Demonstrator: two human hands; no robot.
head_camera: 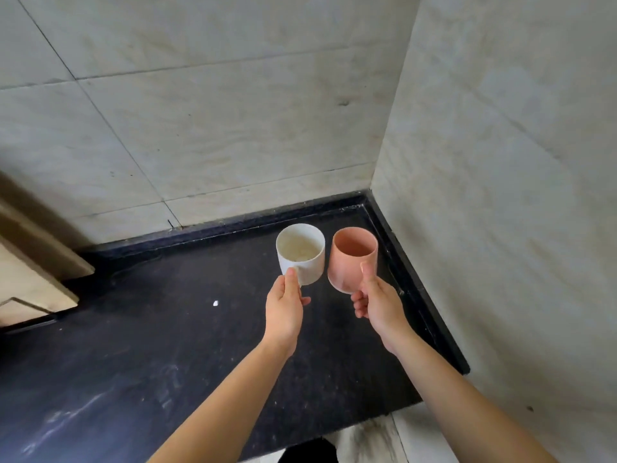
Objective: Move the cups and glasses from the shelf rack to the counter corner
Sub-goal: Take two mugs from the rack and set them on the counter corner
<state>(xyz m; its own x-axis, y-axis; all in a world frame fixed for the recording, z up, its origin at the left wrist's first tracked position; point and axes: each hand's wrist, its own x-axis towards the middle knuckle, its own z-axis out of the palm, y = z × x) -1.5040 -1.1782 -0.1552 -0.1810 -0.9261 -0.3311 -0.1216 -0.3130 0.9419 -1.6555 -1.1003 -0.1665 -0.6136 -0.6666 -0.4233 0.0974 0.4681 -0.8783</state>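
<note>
Pale tiled walls meet in a corner above a black tabletop. At far left sits the blurred edge of a light wooden object. A small white speck lies on the dark surface. Right of it, the left hand grips a white cup by its near side, thumb on the wall. Just beside, the right hand grips a pink cup the same way. Both cups are upright, close together, near the corner; whether they touch the tabletop is unclear.
</note>
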